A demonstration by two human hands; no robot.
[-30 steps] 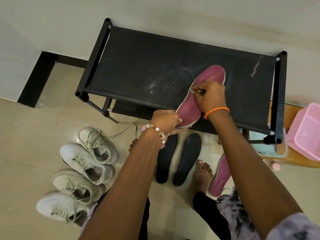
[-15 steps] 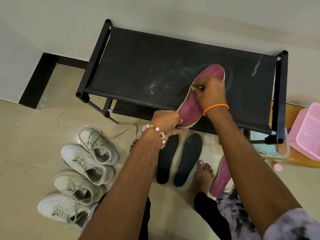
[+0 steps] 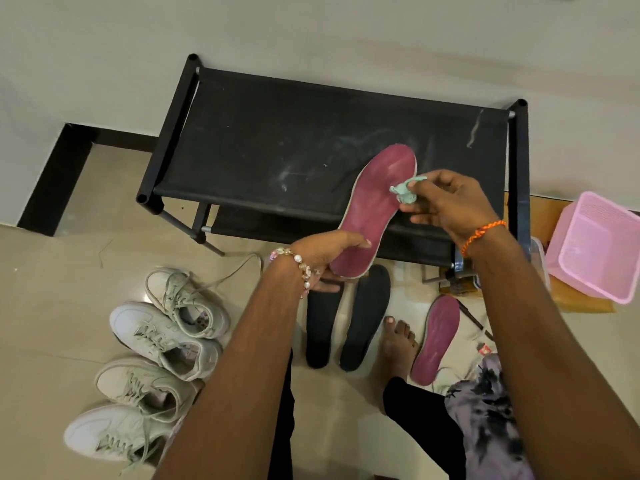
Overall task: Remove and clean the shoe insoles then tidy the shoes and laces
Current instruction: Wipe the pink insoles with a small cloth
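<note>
Black rack [image 3: 277,133] against the wall; four pale sneakers [image 3: 162,344] in a row on the floor at left. Pink insole [image 3: 377,209] tilted over the rack's front edge, its heel gripped by the left hand [image 3: 322,258]. Two black insoles [image 3: 346,317] and a second pink one [image 3: 436,337] lie on the floor below. Right hand [image 3: 450,202] pinches a small green wad [image 3: 403,192] at fingertips, touching the held insole.

Left of the hands, the black worktop [image 3: 263,147] lies bare, open to reach. Below the left hand [image 3: 323,258], four pale shoes [image 3: 162,348] crowd the floor; two black insoles [image 3: 346,317] and a bare foot [image 3: 398,344] sit beneath. Right of the right hand [image 3: 446,202], a pink basket [image 3: 599,247] blocks the way.
</note>
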